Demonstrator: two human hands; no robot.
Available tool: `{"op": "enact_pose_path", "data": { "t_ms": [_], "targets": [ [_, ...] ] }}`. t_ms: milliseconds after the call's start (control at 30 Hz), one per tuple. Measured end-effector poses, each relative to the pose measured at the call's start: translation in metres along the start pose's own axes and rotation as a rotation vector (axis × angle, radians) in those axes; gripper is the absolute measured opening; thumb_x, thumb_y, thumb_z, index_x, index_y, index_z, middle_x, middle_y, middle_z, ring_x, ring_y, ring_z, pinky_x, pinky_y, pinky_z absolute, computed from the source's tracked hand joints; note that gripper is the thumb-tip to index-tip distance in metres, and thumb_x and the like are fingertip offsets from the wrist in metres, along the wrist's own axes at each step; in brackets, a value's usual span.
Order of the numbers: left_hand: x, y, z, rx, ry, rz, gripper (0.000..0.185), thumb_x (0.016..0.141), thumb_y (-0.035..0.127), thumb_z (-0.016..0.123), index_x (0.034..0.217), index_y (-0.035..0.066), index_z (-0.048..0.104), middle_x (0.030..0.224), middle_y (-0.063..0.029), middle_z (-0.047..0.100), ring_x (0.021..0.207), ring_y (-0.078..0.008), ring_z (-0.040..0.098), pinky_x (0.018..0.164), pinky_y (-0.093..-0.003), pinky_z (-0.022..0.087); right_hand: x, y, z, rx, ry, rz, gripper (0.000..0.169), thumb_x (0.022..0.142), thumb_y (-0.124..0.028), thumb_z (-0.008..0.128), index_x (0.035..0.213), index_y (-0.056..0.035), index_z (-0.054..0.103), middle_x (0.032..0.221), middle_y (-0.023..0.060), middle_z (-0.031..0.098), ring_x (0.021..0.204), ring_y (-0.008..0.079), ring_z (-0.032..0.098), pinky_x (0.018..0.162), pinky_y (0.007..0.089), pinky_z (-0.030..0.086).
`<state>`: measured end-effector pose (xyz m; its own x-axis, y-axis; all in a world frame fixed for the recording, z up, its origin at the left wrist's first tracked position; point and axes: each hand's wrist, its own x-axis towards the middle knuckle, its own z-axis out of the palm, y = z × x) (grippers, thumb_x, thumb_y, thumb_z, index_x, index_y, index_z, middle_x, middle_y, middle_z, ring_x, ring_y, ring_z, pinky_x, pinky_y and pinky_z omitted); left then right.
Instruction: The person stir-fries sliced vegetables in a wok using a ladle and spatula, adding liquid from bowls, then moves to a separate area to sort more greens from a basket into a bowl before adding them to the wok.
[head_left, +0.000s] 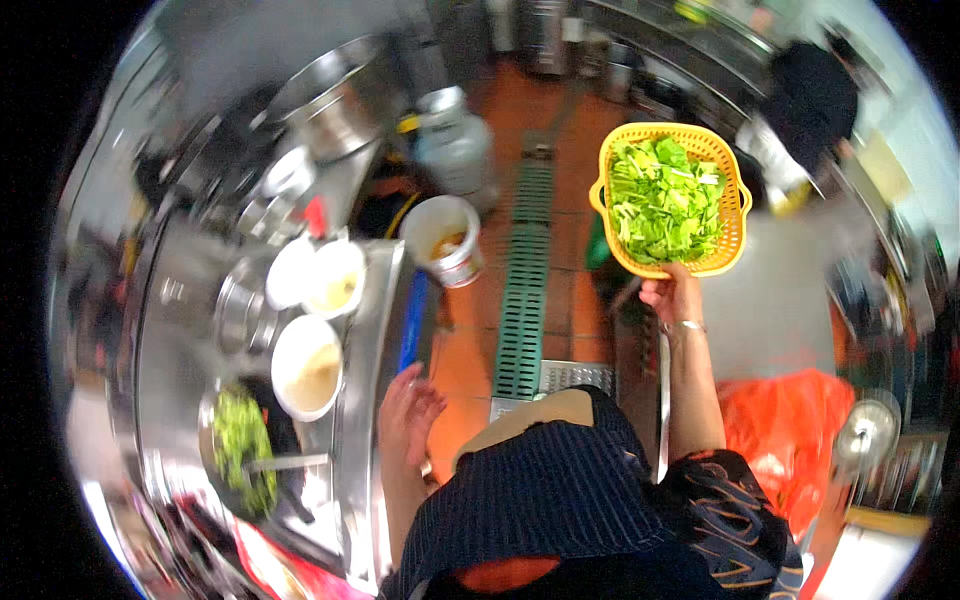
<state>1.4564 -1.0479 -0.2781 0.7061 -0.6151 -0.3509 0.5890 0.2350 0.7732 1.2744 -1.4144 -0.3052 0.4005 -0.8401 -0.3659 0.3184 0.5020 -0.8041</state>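
My right hand (673, 296) grips the near rim of a yellow plastic basket (733, 229) and holds it out over the right side. Chopped green leafy vegetables (666, 202) fill much of the basket. By the edge of the steel counter (367, 315) on the left, my left hand (411, 409) hangs with its fingers apart and holds nothing. Close to it on that counter stands a white tub (309, 367) with pale contents. Beyond this tub is a second white container (337, 279). More chopped greens (241, 450) lie in a wok at the lower left.
A gas cylinder (454, 146) and a white bucket (444, 240) stand left of the green floor grating (523, 277). A large steel pot (337, 105) is farther back. On the right are a steel table (780, 285), a red plastic bag (787, 435) and another person (810, 105).
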Motion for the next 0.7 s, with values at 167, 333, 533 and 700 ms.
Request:
{"op": "enact_pose_path", "data": {
  "t_ms": [167, 333, 533, 700],
  "targets": [
    [-0.035, 0.048, 0.004, 0.164, -0.035, 0.211, 0.051, 0.088, 0.026, 0.054, 0.129, 0.002, 0.035, 0.109, -0.0107, 0.054, 0.098, -0.0194, 0.055, 0.084, -0.0313, 0.046, -0.068, 0.042, 0.146, -0.316, -0.529, 0.194, 0.027, 0.08, -0.015, 0.048, 0.091, 0.0098, 0.051, 0.066, 0.0184, 0.06, 0.045, 0.0206, 0.059, 0.037, 0.0294, 0.052],
    [-0.095, 0.089, -0.029, 0.057, 0.192, 0.292, 0.061, 0.087, 0.027, 0.055, 0.134, 0.004, 0.023, 0.126, -0.0138, 0.042, 0.1, -0.0217, 0.054, 0.086, -0.0317, 0.046, -0.171, 0.1, 0.257, -0.404, -1.127, 0.432, 0.031, 0.08, -0.021, 0.052, 0.096, 0.0054, 0.05, 0.068, 0.0139, 0.061, 0.045, 0.0185, 0.057, 0.037, 0.029, 0.05],
    [-0.174, 0.116, -0.114, -0.138, 0.486, 0.617, 0.043, 0.084, 0.012, 0.051, 0.122, 0.001, 0.034, 0.113, -0.0159, 0.052, 0.096, -0.0251, 0.059, 0.073, -0.0343, 0.055, -0.283, 0.197, 0.344, -0.533, -1.526, 0.784, 0.033, 0.082, -0.026, 0.055, 0.096, 0.0024, 0.052, 0.07, 0.0135, 0.061, 0.049, 0.0195, 0.06, 0.039, 0.0299, 0.052],
    [-0.229, 0.16, -0.211, -0.25, 0.651, 0.661, 0.04, 0.082, 0.002, 0.037, 0.12, -0.009, 0.033, 0.115, -0.0249, 0.048, 0.094, -0.0335, 0.059, 0.073, -0.035, 0.056, -0.313, 0.278, 0.367, -0.853, -1.892, -0.438, 0.057, 0.082, -0.043, 0.056, 0.123, -0.0059, 0.043, 0.101, 0.0189, 0.058, 0.093, 0.0334, 0.057, 0.078, 0.0398, 0.047]
  ]
}}
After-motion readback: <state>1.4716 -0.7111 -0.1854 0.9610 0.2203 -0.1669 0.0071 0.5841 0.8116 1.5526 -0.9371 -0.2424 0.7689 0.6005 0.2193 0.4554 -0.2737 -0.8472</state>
